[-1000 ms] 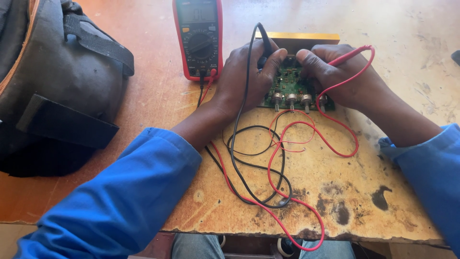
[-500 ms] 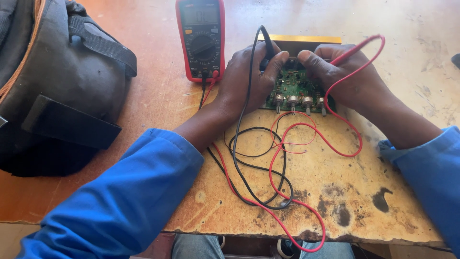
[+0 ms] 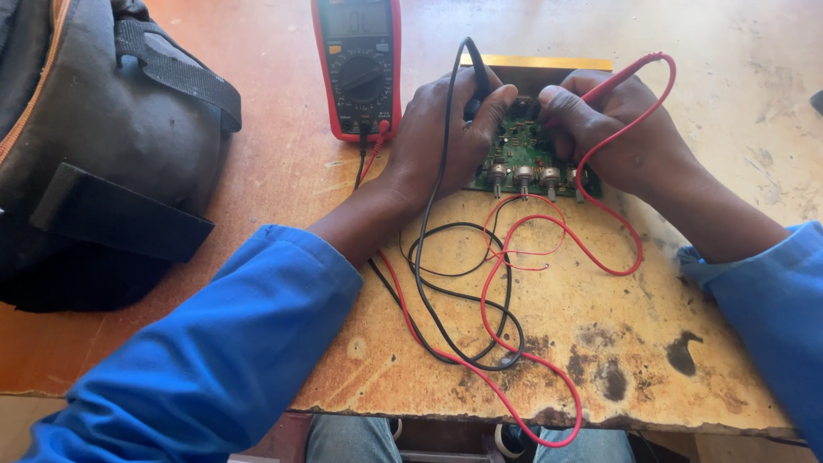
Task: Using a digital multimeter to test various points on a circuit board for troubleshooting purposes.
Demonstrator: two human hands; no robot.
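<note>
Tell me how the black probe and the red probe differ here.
The black probe is gripped by the left hand, while the red probe sits in the right hand. The black probe's lead drops straight toward the person; the red probe's lead arcs out to the right first. Both probes point down at the green circuit board, and both leads coil on the table.

Bright blue long sleeves (image 3: 214,360), jeans (image 3: 343,439).

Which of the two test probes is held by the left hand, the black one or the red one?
The black probe: the left hand grips it over the green circuit board. The red probe is in the right hand.
</note>
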